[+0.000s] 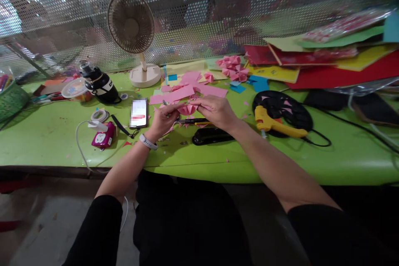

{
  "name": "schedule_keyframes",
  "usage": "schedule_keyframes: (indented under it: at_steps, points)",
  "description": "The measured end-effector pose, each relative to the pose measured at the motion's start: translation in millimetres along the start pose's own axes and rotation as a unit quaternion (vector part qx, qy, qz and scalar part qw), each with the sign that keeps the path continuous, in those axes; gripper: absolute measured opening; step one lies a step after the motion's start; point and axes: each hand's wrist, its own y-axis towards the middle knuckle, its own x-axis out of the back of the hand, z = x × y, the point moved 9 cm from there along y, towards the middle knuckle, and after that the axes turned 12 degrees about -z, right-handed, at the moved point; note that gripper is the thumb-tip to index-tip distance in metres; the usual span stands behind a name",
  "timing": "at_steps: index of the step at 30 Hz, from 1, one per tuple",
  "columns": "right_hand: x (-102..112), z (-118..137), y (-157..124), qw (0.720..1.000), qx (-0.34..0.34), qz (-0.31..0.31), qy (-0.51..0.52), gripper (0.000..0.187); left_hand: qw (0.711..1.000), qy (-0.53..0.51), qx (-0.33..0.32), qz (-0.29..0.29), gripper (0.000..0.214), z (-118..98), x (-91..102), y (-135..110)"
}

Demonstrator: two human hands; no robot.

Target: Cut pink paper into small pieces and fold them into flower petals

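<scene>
Between my two hands is a folded pink paper piece [188, 109] with pointed edges. My left hand [164, 119] pinches its left side, and my right hand [217, 110] grips the right side with bent fingers. Pink paper strips [174, 96] lie just beyond my hands. Under and in front of my hands are a yellow-and-black tool [202, 121], partly covered, and a black stapler-like object [212, 136]. Finished-looking pink folded paper shapes [233, 67] sit in a cluster farther back.
A yellow glue gun [277, 124] rests on a black tray [299, 112] at right. Left of my hands are a phone [139, 113], a pink power bank [104, 136] with a cable, and a black bottle [101, 85]. A fan [145, 75] stands behind, before a perforated metal screen [199, 16].
</scene>
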Motion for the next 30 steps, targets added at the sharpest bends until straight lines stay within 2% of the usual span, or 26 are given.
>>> schedule_keyframes:
  at_steps: [4, 8, 11, 15, 23, 26, 30]
  points:
    - [-3, 4, -2, 0.997, 0.062, -0.006, -0.042, 0.022, 0.998, 0.045, -0.042, -0.003, 0.028, -4, 1.4, -1]
    - [-9, 7, -5, 0.992, 0.091, 0.026, -0.078, 0.026, 0.996, 0.065, -0.059, 0.002, 0.028, -3, 0.8, -3]
    - [-11, 8, -5, 0.986, 0.111, 0.035, -0.123, 0.025, 0.991, 0.095, -0.095, 0.017, 0.028, -7, -1.1, -4]
    - [-11, 8, -6, 0.982, 0.114, 0.022, -0.146, 0.026, 0.977, 0.157, -0.138, 0.03, 0.031, -13, -2.9, -6]
    - [-20, 9, -10, 0.972, 0.132, 0.037, -0.19, 0.024, 0.945, 0.245, -0.214, 0.029, 0.029, -22, -6.3, -11]
    - [-20, 10, -10, 0.969, 0.134, 0.034, -0.204, 0.026, 0.935, 0.277, -0.22, 0.027, 0.029, -23, -7.0, -11]
    - [-23, 10, -12, 0.969, 0.138, 0.038, -0.2, 0.028, 0.937, 0.281, -0.204, 0.044, 0.032, -21, -10.1, -11]
